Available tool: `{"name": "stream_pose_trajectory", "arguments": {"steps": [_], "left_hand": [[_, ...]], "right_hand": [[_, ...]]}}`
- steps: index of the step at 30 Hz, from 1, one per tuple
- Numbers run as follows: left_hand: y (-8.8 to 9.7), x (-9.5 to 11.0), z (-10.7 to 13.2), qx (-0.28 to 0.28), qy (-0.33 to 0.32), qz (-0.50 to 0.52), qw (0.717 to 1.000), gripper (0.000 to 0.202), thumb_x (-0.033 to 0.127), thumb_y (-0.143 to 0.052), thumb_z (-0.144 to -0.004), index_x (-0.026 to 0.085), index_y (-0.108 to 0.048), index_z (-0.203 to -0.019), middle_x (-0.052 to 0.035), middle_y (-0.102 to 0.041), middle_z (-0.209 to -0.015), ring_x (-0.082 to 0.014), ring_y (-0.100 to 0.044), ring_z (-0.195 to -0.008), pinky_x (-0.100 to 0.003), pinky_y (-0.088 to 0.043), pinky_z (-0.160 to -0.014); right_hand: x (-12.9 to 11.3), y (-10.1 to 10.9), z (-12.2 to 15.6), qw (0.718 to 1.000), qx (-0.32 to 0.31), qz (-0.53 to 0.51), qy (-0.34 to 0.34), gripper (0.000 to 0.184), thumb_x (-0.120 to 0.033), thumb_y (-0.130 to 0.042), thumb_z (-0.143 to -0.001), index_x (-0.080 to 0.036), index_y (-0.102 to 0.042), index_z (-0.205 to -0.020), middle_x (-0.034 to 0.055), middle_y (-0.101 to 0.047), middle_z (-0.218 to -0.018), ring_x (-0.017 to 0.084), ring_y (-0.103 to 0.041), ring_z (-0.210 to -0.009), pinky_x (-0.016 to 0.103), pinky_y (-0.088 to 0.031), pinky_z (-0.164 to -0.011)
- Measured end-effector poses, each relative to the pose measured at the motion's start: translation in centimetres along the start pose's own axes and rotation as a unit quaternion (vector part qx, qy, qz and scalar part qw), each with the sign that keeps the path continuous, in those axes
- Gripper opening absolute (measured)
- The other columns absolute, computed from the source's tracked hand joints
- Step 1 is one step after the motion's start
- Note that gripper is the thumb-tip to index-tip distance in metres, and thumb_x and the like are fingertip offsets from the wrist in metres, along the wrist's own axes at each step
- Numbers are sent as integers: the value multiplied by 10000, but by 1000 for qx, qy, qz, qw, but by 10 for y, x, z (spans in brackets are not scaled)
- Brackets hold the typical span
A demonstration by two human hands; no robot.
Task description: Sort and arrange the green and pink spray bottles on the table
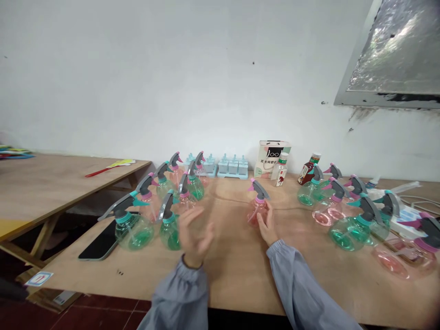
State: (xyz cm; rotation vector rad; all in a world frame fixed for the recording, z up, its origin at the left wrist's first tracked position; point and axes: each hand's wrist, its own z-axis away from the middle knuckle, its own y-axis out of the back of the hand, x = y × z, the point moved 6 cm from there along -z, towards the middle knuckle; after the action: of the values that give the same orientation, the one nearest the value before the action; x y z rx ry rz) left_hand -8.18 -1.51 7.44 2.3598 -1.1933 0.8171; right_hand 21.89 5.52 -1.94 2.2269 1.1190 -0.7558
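Note:
My right hand (268,225) is wrapped around the right side of a pink spray bottle (254,210), which stands upright with a grey and pink trigger head. My left hand (195,234) is raised with its fingers apart, slightly blurred, holding nothing. Just left of it is a green spray bottle (169,233) with a teal collar. Behind that one, several more green and pink spray bottles stand in a loose group, one of them a pink bottle (185,201). Another group of such bottles, including a green one (349,230), stands on the right of the table.
A dark phone (99,243) lies at the left, partly behind a green bottle. Along the wall are light-blue ice-pop moulds (233,167), a printed paper bag (266,160) and two labelled bottles, one white-labelled (281,174). A second table (62,183) adjoins at left.

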Motion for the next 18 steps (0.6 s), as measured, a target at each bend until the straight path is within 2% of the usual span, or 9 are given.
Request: {"name": "stream_pose_trajectory", "arguments": {"steps": [2,5,7,10,12,14,15,17,18], "left_hand": [[-52,28,6,-102,-36,46,993,597,487,-684,-823,221,-499,-1325,-157,-531,-1378,-335,-512,-1340,-546,-406,-1140],[-119,42,16,-204,14,78,976,965,460,-847,-673,170,-379,-1465,-223,-400,-1532,-391,-359,-1479,-559,-331,-1198],[-144,39,21,-217,50,90,971,960,395,-859,-660,183,-385,-1467,-212,-418,-1524,-383,-368,-1476,-553,-322,-1202],[-154,25,24,-197,75,118,970,667,280,-734,-776,205,-477,-1387,-163,-548,-1391,-310,-519,-1347,-495,-397,-1146],[-152,15,23,-198,78,144,966,490,242,-664,-814,208,-554,-1290,-128,-625,-1241,-265,-610,-1198,-444,-462,-1069],[-146,7,21,-202,73,167,962,398,246,-653,-813,212,-610,-1208,-102,-651,-1137,-244,-641,-1105,-412,-489,-1020],[-143,4,20,-200,71,176,961,390,256,-660,-805,213,-625,-1191,-100,-653,-1129,-243,-641,-1104,-409,-487,-1021],[-136,-1,15,-189,71,191,961,448,278,-694,-775,213,-631,-1214,-116,-642,-1204,-256,-620,-1168,-420,-468,-1054],[-134,-2,13,-186,73,198,960,507,286,-715,-756,214,-621,-1249,-129,-625,-1274,-264,-602,-1211,-426,-458,-1069]], "right_hand": [[-6,-4,9,1000,-14,-2,2,598,-483,-535,-953,-210,-400,-1468,157,-531,-1389,297,-520,-1320,550,-412,-1146],[-25,-12,26,997,-60,-6,44,614,-454,-561,-945,-221,-402,-1490,160,-558,-1379,307,-553,-1298,541,-458,-1113],[-38,-14,38,994,-85,4,66,630,-436,-572,-944,-231,-388,-1511,157,-561,-1379,310,-555,-1305,532,-474,-1102],[-50,2,51,990,-99,60,78,647,-443,-597,-943,-256,-376,-1521,150,-536,-1414,313,-543,-1321,525,-478,-1100],[-50,34,53,988,-59,113,89,613,-446,-601,-943,-271,-398,-1494,142,-532,-1405,317,-547,-1303,545,-473,-1093],[-43,87,50,980,48,167,95,573,-435,-595,-940,-265,-412,-1456,140,-527,-1371,330,-547,-1280,585,-459,-1080],[-39,120,49,967,139,187,107,554,-438,-593,-931,-251,-426,-1425,147,-529,-1337,347,-547,-1262,614,-446,-1070],[-26,181,46,925,265,244,121,595,-477,-630,-889,-236,-419,-1391,179,-495,-1320,398,-509,-1279,652,-426,-1052],[-18,207,45,904,307,274,115,642,-521,-627,-875,-227,-390,-1395,202,-465,-1328,425,-481,-1295,681,-399,-1060]]}}
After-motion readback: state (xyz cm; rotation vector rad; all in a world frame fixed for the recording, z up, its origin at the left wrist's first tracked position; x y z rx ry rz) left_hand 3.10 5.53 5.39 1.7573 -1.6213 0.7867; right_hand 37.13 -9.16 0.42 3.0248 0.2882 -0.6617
